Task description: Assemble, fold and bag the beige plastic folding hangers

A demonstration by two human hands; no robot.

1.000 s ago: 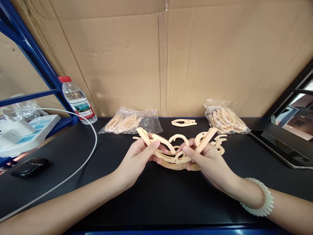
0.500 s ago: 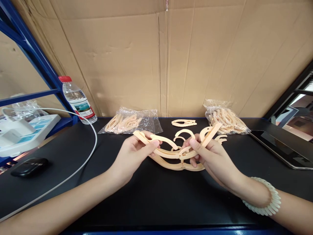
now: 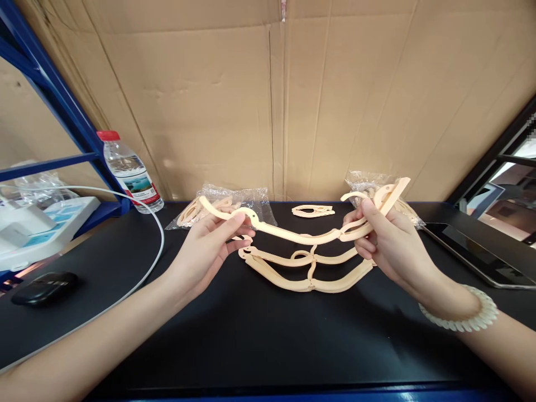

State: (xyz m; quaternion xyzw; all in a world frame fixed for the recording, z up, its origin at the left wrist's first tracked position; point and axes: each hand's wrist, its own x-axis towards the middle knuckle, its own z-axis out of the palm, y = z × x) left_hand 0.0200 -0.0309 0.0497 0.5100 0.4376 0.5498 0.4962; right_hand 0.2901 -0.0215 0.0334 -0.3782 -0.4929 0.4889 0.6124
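Both my hands hold one beige plastic folding hanger [image 3: 307, 239] in the air above the black table. My left hand [image 3: 215, 240] pinches it near the round joint on the left arm, whose loose end points up and left. Closed round the other arm is my right hand [image 3: 387, 237], with the hook and the arm's end sticking up past its fingers. Beneath, more unfolded hangers [image 3: 285, 283] lie on the table, one overlapping another, partly hidden by the held one and my hands.
A folded hanger [image 3: 312, 211] lies at the back. Clear bags of hangers stand at back left [image 3: 259, 204] and back right [image 3: 364, 181]. A water bottle [image 3: 136, 181], a power strip [image 3: 79, 220], a white cable [image 3: 157, 257] and a black mouse [image 3: 46, 287] are left, a tablet [image 3: 473, 251] right.
My hands have moved apart and up with the hanger, which is now spread wider. Its left arm piece has swung outward to the left. More of the hangers below shows.
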